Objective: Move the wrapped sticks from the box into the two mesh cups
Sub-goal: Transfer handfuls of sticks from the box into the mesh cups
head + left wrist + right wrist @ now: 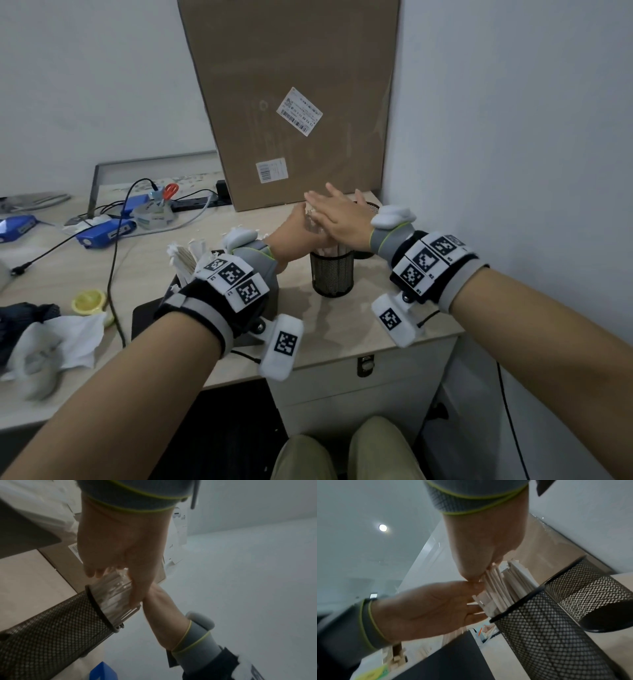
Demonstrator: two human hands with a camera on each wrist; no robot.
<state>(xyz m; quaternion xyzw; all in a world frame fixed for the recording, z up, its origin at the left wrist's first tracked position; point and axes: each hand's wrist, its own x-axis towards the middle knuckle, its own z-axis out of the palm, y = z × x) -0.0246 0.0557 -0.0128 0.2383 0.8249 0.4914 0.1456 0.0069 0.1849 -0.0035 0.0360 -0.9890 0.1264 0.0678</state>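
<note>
A black mesh cup (331, 277) (51, 635) (547, 635) stands on the desk, with a bundle of wrapped sticks (115, 593) (501, 588) upright in it. My left hand (298, 236) (120, 555) (428, 608) grips the bundle above the rim, thumb on one side and fingers on the other. My right hand (337, 216) (481, 547) lies flat on the stick tops with straight, spread fingers. The second mesh cup (371, 207) (590, 595) stands just behind, partly hidden by the right hand. More wrapped sticks (186, 258) poke out of the dark box beneath my left wrist.
A tall cardboard carton (291, 102) leans on the wall behind the cups, and a white wall closes the right side. Cables, blue devices (102, 234), a tape roll (152, 217), a yellow lid (88, 301) and crumpled tissue (68, 339) fill the left of the desk.
</note>
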